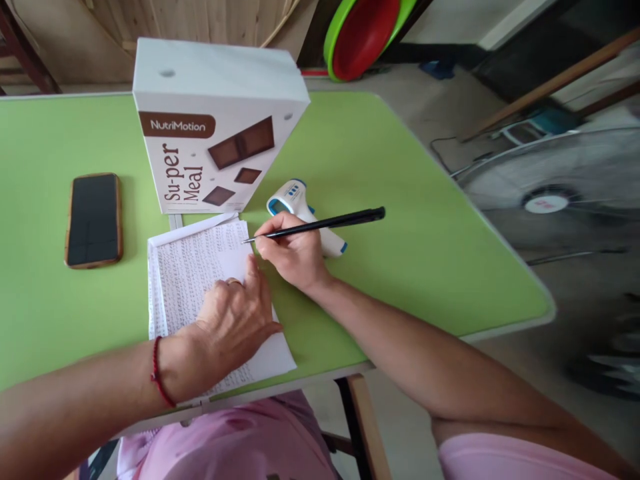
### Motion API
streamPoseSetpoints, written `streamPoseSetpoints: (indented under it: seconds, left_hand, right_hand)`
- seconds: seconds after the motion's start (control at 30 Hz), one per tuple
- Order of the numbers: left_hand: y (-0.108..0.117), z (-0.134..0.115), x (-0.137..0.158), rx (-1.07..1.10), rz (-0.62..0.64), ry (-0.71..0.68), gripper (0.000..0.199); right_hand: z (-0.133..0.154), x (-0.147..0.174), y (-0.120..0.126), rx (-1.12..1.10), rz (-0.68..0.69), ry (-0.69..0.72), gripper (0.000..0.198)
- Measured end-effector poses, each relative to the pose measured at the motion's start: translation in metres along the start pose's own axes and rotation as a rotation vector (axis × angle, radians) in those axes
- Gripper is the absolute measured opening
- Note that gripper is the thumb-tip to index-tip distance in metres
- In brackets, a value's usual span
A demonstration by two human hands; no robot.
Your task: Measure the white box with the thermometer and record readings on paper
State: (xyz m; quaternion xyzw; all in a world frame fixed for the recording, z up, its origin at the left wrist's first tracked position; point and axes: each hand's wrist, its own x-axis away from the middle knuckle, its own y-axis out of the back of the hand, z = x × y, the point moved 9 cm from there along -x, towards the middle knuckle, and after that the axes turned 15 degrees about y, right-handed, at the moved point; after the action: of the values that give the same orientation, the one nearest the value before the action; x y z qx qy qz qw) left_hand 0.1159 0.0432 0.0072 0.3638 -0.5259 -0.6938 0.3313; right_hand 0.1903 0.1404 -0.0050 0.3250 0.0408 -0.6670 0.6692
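Observation:
My right hand (295,252) grips a slim black pen (325,221), its tip at the upper right part of a paper sheet (235,263). Rows of small handwriting cover the left and middle of that sheet, and its right side is blank. Lying on the paper, my left hand (230,313) has its index finger stretched forward and its thumb spread to the right; the other fingers are bent. More written pages show underneath at the left edge. Partly hidden behind my right hand is a white and blue infrared thermometer (330,243).
A tall white NutriMotion box (190,160) stands just beyond the paper. On the left lies a phone (94,220) in a brown case. The green table (410,267) ends at the right, where a floor fan (547,200) stands. Green and red basins (365,33) lean at the back.

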Motion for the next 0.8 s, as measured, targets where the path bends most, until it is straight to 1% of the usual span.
streamPoseSetpoints:
  seconds: [0.1, 0.17, 0.27, 0.37, 0.5, 0.63, 0.8]
  left_hand:
    - [0.003, 0.001, 0.002, -0.008, -0.002, -0.006, 0.054]
    - [0.006, 0.002, 0.003, -0.015, -0.018, -0.003, 0.050]
    - [0.006, 0.003, 0.003, 0.003, -0.023, 0.008, 0.051]
    - [0.002, 0.003, 0.001, 0.038, 0.004, 0.025, 0.050]
    - [-0.001, 0.003, 0.000, 0.031, 0.006, 0.041, 0.053]
    - [0.000, 0.002, 0.000, 0.008, -0.005, 0.023, 0.059]
    - [-0.001, 0.002, 0.000, 0.015, 0.014, 0.022, 0.060]
  right_hand:
    - [0.006, -0.001, 0.004, 0.121, 0.008, 0.072, 0.013]
    - [0.009, -0.002, 0.004, 0.149, 0.024, 0.130, 0.015]
    - [0.012, -0.002, 0.001, 0.166, 0.067, 0.184, 0.016]
    - [0.011, -0.002, -0.003, 0.172, 0.104, 0.193, 0.016]
    - [0.012, -0.002, -0.004, 0.179, 0.116, 0.190, 0.015]
    - [0.013, -0.002, -0.004, 0.177, 0.117, 0.184, 0.015]
    - [0.011, -0.002, -0.005, 0.213, 0.140, 0.148, 0.016]
